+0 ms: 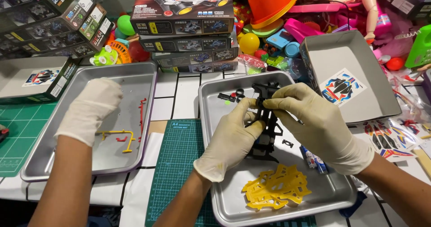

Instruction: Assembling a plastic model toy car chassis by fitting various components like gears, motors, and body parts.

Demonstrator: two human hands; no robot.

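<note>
1. A white table top (186,90) crossed by black lines fills the view.
2. A green cutting mat (177,164) lies at its near middle.
3. Behind the mat stand stacked toy-car boxes (186,25).
4. Right of the boxes lies a heap of bright plastic toys (287,34).
5. The light is bright and even.

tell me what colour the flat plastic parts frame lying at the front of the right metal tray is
Yellow flat plastic parts frame, clearest in the head view.
</note>
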